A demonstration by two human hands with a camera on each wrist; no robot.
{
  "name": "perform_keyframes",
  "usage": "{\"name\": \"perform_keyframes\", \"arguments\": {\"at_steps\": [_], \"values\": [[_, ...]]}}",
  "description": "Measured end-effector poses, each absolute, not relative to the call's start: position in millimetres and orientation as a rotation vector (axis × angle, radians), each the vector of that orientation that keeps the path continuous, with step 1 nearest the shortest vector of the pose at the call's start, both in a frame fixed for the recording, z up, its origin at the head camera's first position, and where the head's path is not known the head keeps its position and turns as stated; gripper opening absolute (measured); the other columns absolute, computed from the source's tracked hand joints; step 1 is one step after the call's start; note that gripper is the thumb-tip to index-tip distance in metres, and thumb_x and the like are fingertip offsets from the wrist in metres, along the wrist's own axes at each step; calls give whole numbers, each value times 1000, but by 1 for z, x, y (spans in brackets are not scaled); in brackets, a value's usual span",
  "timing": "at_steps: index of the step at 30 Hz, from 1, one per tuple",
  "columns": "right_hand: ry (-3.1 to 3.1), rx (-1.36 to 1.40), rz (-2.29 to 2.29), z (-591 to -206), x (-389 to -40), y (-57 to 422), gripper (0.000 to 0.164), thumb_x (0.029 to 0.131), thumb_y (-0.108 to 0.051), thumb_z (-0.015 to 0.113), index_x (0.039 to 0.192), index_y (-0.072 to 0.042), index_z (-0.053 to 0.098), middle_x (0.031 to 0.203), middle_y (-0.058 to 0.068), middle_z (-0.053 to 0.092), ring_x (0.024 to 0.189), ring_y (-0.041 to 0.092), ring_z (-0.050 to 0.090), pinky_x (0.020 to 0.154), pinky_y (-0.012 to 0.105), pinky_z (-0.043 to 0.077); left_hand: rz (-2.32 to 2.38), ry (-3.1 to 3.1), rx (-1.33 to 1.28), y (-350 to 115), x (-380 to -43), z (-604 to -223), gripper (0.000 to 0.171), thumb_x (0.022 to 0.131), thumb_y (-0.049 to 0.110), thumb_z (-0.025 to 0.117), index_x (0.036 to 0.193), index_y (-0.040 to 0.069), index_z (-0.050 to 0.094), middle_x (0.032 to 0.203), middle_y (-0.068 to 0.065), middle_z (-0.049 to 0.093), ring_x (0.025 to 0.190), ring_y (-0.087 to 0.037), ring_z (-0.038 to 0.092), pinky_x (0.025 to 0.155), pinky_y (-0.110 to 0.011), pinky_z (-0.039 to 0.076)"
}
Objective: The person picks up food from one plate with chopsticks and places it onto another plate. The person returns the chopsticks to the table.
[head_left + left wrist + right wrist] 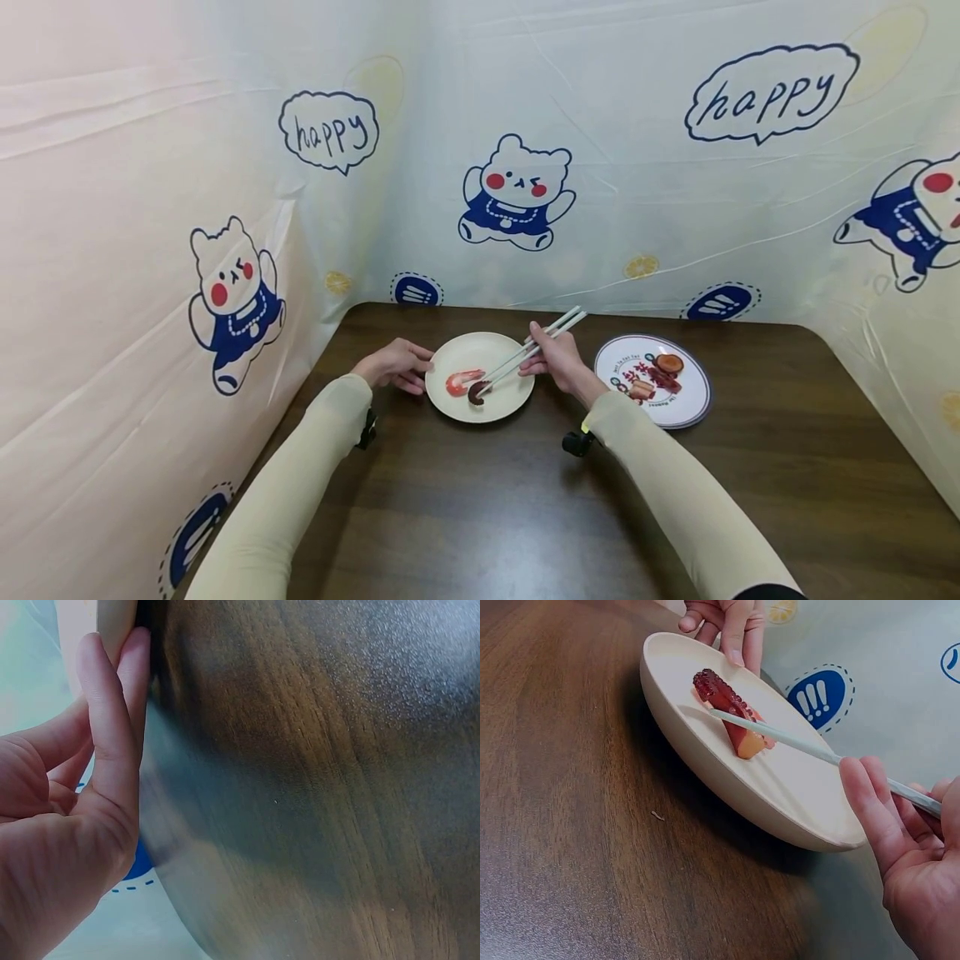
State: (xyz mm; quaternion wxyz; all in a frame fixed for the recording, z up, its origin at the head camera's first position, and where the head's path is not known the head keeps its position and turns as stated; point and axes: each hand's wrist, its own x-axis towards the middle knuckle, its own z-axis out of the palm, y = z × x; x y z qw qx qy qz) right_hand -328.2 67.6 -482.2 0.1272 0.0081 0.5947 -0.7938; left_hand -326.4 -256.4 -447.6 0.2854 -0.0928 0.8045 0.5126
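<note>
Chopsticks [795, 742], slim pale ones, point kinda near-left, pinched in right hand [558, 360]; left hand [396, 367] pinches round cream plate [465, 353] rim.

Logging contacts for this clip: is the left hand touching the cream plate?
Touching. The right wrist view shows it: the left hand has its thumb over the rim of the cream plate.
</note>
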Motion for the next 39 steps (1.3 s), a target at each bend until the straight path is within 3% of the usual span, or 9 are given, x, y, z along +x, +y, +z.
{"name": "perform_keyframes", "arguments": {"at_steps": [12, 22, 39], "values": [[1754, 15, -2298, -483, -327, 64, 45, 113, -30, 54, 113, 15, 58, 73, 15, 69, 54, 21, 71, 59, 39, 66, 1367, 2149, -249, -258, -325, -448, 48, 106, 8, 64, 152, 1, 54, 99, -17, 72, 67, -18, 71, 70, -35, 67], [1756, 16, -2285, -481, -325, 65, 54, 113, -30, 54, 125, 23, 50, 71, 13, 68, 54, 20, 71, 57, 38, 66, 1380, 2148, -250, -256, -325, -448, 47, 106, 7, 64, 152, 1, 55, 95, -16, 71, 66, -18, 69, 70, -35, 67], [1749, -5, -2282, -479, -323, 66, 54, 112, -32, 54, 123, 21, 53, 70, 13, 68, 54, 21, 70, 57, 38, 66, 1372, 2153, -247, -257, -327, -450, 46, 106, 8, 64, 151, 1, 56, 98, -16, 72, 67, -18, 70, 70, -36, 67]]}}
